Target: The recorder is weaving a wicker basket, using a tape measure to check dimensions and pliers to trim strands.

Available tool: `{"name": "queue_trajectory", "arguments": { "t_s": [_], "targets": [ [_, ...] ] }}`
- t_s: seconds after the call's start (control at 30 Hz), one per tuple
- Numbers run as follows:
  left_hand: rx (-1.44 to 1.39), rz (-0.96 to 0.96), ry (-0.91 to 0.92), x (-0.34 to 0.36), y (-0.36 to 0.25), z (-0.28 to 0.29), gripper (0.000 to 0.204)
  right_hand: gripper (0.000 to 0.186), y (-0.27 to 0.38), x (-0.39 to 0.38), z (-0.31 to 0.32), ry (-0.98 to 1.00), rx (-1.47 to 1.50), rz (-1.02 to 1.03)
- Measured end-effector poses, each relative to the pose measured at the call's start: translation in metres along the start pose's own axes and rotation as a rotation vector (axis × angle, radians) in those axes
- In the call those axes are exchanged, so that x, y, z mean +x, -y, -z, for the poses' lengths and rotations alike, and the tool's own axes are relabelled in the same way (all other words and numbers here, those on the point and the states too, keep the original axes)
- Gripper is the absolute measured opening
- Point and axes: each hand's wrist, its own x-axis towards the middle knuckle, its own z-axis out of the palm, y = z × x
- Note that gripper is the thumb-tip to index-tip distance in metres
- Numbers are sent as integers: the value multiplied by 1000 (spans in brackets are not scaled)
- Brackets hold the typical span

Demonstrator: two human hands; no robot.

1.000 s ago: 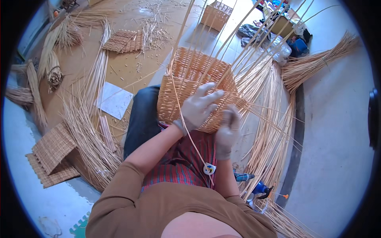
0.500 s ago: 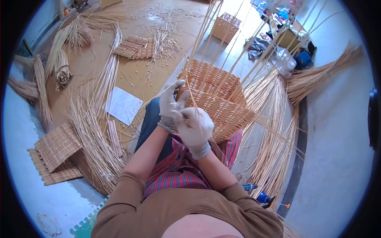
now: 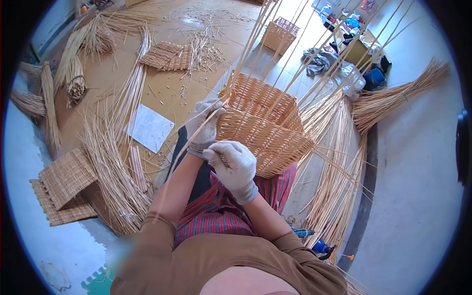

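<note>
A square woven rattan basket [image 3: 265, 147] with long upright stakes [image 3: 309, 44] rests on my lap over red striped cloth [image 3: 221, 221]. My left hand [image 3: 205, 123], in a pale glove, is closed at the basket's near left corner, gripping it around a loose strand [image 3: 195, 133]. That strand runs down to the left across my left forearm. My right hand [image 3: 231, 167], also gloved, is curled closed just below and right of the left, in front of the basket; what is inside its fingers is hidden.
Loose rattan bundles [image 3: 329, 162] lie right and left. Flat woven panels [image 3: 69, 179] and a white sheet [image 3: 150, 127] are on the left floor. Another basket [image 3: 278, 37] stands ahead, a pile of bags and items [image 3: 351, 81] beyond right. Blue tools [image 3: 322, 246] lie by my right side.
My left hand has moved from the basket's front to its left corner. My right hand came from the right side to below it. The loose strand now swings down to the left.
</note>
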Motion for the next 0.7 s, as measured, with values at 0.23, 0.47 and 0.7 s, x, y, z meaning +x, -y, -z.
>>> {"name": "queue_trajectory", "arguments": {
  "t_s": [0.23,0.47,0.7],
  "targets": [
    [-2,4,4,-3,9,6,11,14,-2,3,-11,-2,10,106],
    [52,-38,-3,-3,12,-6,37,33,-10,13,-14,39,-71,144],
    [111,197,192,0,27,3,49,24,-84,-26,0,-410,800,-287]
  ]
}}
